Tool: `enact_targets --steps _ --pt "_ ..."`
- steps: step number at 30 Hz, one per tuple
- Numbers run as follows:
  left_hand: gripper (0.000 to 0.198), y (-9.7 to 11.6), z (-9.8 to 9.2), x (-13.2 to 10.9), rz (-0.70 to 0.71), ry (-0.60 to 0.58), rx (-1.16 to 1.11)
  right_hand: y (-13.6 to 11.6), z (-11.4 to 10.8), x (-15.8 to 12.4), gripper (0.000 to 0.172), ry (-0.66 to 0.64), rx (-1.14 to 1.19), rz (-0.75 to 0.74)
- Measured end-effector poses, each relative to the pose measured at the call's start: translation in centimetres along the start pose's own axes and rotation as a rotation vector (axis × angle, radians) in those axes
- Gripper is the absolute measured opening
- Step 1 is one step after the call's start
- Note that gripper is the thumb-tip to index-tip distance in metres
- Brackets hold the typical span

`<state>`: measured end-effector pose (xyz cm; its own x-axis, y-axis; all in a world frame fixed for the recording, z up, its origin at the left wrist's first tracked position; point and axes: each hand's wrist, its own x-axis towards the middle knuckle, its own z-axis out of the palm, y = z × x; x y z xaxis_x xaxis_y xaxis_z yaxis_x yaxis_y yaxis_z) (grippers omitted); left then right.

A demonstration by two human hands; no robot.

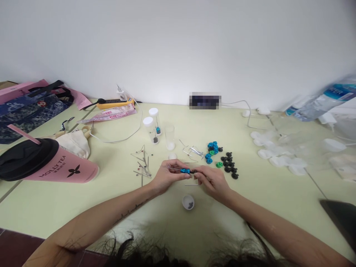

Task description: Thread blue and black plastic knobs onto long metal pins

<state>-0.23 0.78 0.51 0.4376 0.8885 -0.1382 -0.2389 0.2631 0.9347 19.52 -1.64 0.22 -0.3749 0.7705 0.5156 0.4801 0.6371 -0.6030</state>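
My left hand pinches a small blue knob-like part with a thin metal rod running out of it to the left. At the part's right end, the fingers of my right hand close on a small black piece, partly hidden by the fingertips. Just below the hands lies a short metal rod. Nearer to me stands a small white cap with tiny grey pieces inside. Blue and green knobs and black knobs lie to the right of my hands.
Bent metal wires lie to the left. Behind them stand two white-capped tubes and an uncapped clear tube. A pink cup tilts at far left; a water bottle and clear plastic pieces are at right.
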Motion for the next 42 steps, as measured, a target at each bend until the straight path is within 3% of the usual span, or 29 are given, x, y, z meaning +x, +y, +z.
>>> enact_targets --steps 7,12,16,28,36,42 --pt "0.025 0.12 0.13 -0.03 -0.012 0.02 0.019 -0.45 -0.08 0.41 0.038 -0.067 -0.03 0.07" --pt "0.025 0.11 0.06 0.19 -0.023 0.086 -0.09 -0.23 -0.01 0.11 0.025 -0.078 -0.05 0.113" --pt "0.023 0.32 0.04 0.28 -0.01 0.115 -0.115 -0.21 0.15 0.04 0.03 -0.064 -0.063 0.112" --pt "0.026 0.28 0.12 0.13 0.004 0.022 -0.087 0.08 0.27 0.01 0.016 -0.019 -0.068 0.051" --pt "0.027 0.21 0.05 0.25 -0.018 0.077 -0.1 -0.04 0.06 0.19 0.026 -0.075 -0.072 0.077" --pt "0.023 0.36 0.09 0.3 -0.034 0.101 -0.119 -0.33 -0.26 0.14 0.028 -0.011 -0.026 0.076"
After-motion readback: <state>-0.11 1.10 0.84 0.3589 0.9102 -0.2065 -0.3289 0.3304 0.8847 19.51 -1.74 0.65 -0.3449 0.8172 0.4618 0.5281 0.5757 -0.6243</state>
